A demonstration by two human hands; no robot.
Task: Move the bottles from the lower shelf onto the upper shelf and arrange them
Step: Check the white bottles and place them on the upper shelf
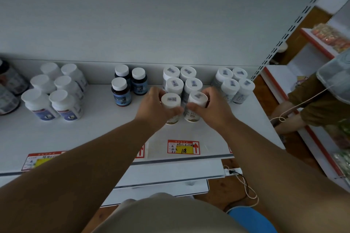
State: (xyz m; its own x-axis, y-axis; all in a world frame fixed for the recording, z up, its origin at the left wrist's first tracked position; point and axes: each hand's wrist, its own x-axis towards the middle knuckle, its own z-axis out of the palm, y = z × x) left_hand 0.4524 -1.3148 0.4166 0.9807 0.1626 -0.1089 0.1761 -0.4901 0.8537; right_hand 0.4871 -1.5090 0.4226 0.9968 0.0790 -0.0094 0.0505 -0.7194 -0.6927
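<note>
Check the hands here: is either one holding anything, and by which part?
Both. The left hand grips one white bottle around its upper body below the cap; the right hand grips the neighbouring white bottle the same way.

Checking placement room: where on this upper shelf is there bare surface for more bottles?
Bare shelf lies along the front edge, above the price tags, and beside the dark bottles on their left. Crowded: the white bottles behind the left hand and right hand.
</note>
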